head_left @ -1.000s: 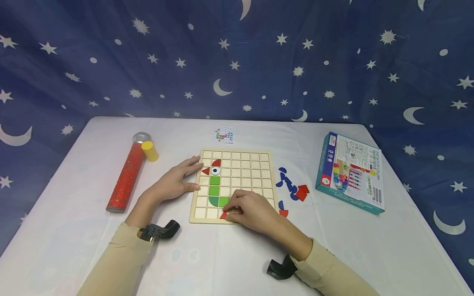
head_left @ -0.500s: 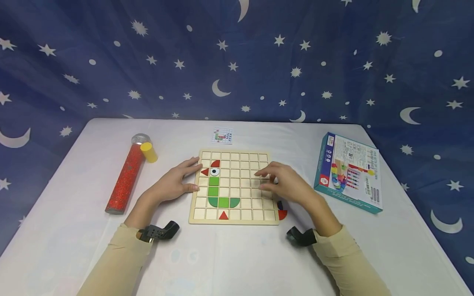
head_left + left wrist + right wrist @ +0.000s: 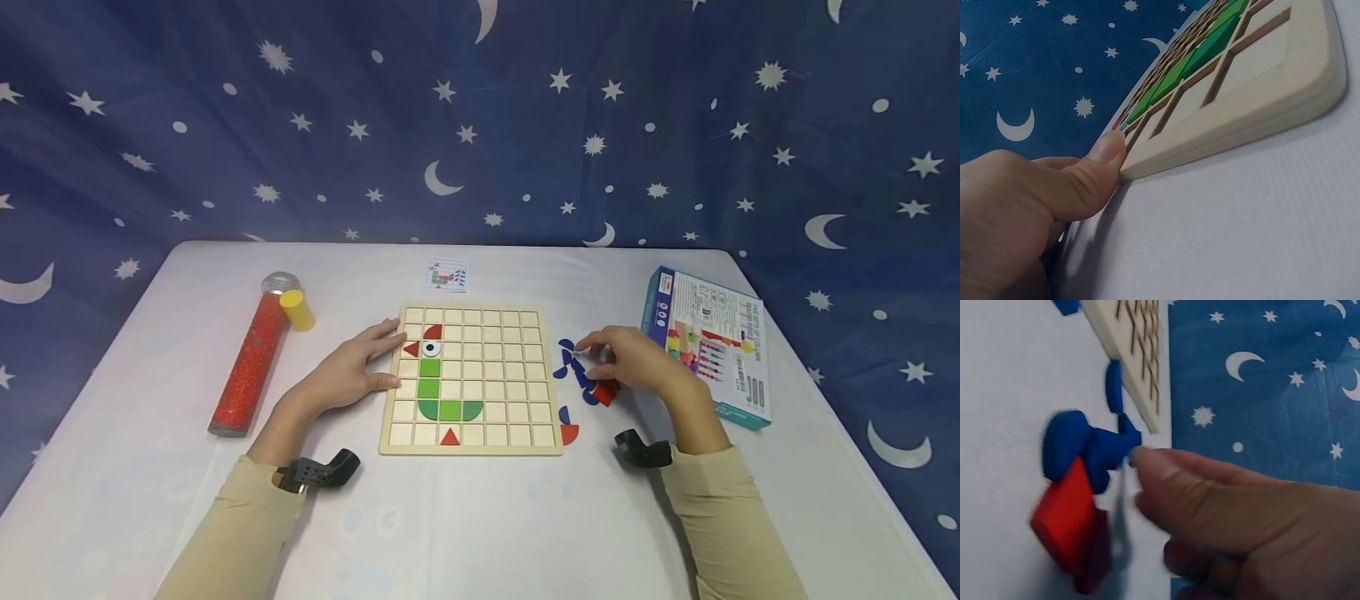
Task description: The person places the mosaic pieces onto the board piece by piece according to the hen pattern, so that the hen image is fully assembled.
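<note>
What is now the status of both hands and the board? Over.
Left hand touching board. Right hand at loose blue pieces, no grip seen. Board partly filled. Nothing seen blocking.

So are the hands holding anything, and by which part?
Nothing is visibly gripped: the left hand only touches the wooden grid board at its left rim; the right hand pinches no visible piece.

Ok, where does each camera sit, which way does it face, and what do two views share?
Head: worn on the head, facing forward and down at the wooden grid board; both sleeves, left hand and right hand show.
Left wrist: on that wrist, looking along the board past green tiles; the left hand shows.
Right wrist: on that wrist, looking across loose blue tiles and red tiles; the right hand shows.
Shared: both wrist views include the board and the star-and-moon backdrop.
</note>
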A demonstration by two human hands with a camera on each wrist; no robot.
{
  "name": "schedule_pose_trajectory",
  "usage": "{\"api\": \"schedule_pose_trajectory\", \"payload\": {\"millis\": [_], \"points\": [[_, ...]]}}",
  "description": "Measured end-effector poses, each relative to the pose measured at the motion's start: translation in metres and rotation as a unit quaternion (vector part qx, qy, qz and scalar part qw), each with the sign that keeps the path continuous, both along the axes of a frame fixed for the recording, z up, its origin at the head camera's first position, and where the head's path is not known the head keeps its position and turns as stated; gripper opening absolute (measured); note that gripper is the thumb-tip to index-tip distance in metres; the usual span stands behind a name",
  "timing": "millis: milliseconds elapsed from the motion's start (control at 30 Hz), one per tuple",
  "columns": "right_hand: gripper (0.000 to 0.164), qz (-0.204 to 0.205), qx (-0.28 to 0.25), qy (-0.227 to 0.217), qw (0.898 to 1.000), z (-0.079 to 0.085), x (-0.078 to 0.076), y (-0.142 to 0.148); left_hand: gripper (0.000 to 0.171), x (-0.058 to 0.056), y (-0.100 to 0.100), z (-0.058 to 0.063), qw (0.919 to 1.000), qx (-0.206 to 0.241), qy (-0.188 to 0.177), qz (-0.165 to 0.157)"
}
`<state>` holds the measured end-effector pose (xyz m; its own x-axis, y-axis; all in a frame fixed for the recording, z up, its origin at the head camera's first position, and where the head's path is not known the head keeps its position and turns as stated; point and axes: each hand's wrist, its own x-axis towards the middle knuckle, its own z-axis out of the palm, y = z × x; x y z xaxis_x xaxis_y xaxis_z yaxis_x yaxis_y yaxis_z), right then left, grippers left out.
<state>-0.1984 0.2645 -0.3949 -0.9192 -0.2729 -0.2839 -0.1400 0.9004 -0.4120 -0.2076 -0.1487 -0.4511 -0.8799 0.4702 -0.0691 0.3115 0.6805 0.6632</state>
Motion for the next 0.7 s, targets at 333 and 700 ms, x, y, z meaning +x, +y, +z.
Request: {"api": "schedule_pose_trajectory", "payload": {"millis": [333,700], "points": [[0.039,-0.004,0.068,-0.076,0.995,0.011,0.008,-0.003,0.075,0.0,-0.001,0.0,1.0,0.005,-0.002,0.0],[0.035,-0.024,0.128,-0.06,0.99,0.016,0.013,-0.01,0.076,-0.001,0.0,-0.001,1.0,0.003,-0.003,0.0]]}}
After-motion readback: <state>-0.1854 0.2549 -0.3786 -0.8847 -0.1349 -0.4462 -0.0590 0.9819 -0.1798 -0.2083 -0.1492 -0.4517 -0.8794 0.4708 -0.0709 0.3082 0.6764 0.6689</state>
